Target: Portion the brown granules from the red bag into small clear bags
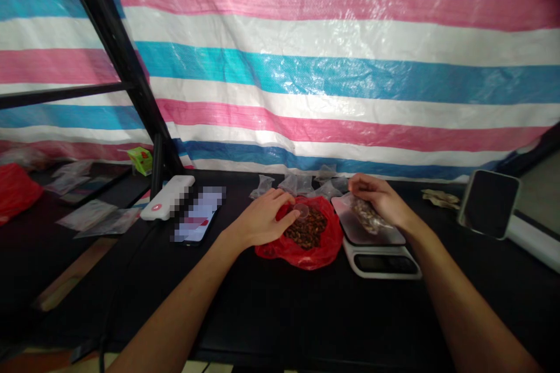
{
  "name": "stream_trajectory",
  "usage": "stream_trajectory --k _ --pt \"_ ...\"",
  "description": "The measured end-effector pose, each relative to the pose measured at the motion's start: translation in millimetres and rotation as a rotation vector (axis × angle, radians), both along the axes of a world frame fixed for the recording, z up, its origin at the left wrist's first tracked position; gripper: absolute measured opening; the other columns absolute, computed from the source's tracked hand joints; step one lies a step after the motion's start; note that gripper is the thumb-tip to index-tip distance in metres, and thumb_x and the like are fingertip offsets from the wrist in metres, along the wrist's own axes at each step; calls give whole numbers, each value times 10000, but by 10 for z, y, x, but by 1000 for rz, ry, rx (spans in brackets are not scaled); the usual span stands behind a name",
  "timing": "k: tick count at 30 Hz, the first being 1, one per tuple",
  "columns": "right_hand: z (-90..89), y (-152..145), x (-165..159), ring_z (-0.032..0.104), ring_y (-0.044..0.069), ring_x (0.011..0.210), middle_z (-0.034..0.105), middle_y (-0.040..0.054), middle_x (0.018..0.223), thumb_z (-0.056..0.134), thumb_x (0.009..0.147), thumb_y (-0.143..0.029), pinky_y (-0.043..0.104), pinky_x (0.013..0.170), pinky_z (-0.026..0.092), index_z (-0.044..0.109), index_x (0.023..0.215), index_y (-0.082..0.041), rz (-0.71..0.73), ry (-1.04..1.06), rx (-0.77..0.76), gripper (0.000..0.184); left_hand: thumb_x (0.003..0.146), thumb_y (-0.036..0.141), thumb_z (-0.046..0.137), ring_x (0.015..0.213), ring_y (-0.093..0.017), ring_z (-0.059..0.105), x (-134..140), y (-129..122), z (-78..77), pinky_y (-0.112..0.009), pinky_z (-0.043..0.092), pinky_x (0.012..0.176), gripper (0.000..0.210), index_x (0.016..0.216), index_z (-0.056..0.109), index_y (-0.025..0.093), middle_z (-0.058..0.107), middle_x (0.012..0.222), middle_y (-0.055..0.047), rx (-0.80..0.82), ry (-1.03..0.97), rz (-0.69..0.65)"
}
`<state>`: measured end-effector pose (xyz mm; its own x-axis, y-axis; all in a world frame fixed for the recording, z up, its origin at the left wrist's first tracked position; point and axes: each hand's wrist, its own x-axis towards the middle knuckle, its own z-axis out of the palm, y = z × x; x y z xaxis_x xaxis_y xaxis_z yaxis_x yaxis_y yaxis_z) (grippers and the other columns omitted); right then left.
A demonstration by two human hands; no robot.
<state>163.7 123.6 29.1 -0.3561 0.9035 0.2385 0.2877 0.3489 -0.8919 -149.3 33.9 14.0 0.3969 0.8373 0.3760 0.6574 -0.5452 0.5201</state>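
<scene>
At the centre of the frame, an opened red plastic bag (262,252) filled with small dark-brown pieces (311,234) was set on a black tabletop (315,315). It was reached over from its left side by the left hand (269,215), whose thumb and forefinger were brought nearly together at the edge of a small clear round plastic cup (301,211); the cup appeared to be pinched there, above the pieces. Right of centre, the gathered top of a clear plastic bag with brown contents (367,217) was gripped in the curled fingers of the right hand (378,195). This bag was positioned at the metal plate of a white digital scale (355,263); whether its weight was borne by the plate could not be told. Behind the red bag, several clear plastic packets (300,184) were spread. Left of centre, a dark-edged smartphone with a lit screen (196,224) was placed beside a white rounded oblong device (164,201).
</scene>
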Motion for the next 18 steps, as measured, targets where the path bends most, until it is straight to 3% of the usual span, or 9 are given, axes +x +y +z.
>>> stream_trajectory --k 3,6,9,13,18 --pt "-84 80 145 613 206 737 671 11 758 681 703 -281 331 698 458 695 811 -199 -12 -136 4 136 1011 384 527 955 -234 650 -4 20 -20 -367 504 888 220 1030 687 233 697 1026 -70 -11 44 52" --pt "-115 103 181 673 252 907 736 41 876 642 855 -383 387 873 490 731 957 -211 -23 -170 77 219 1019 374 507 895 -219 654 -10 38 -26 -337 489 819 227 975 685 240 692 950 -50 -19 79 98" --pt "-94 99 191 677 280 1048 759 64 1019 505 1000 -510 429 993 464 728 1096 -243 -145 -186 209 360 1042 361 458 909 -207 655 -15 51 -16 -320 481 798 271 943 677 234 669 955 -45 14 77 139" --pt "-43 82 236 683 286 985 759 81 966 361 1037 -637 426 942 485 734 1089 -245 -305 -193 293 544 1071 368 394 869 -184 648 -17 67 -14 -296 480 764 343 890 650 228 616 918 -31 48 50 220" --pt "20 74 320 647 259 749 696 64 762 281 1002 -743 393 735 488 746 938 -232 -308 -395 208 694 1081 377 371 860 -181 663 -33 85 -25 -297 467 733 356 896 636 228 624 959 -31 51 -13 323"
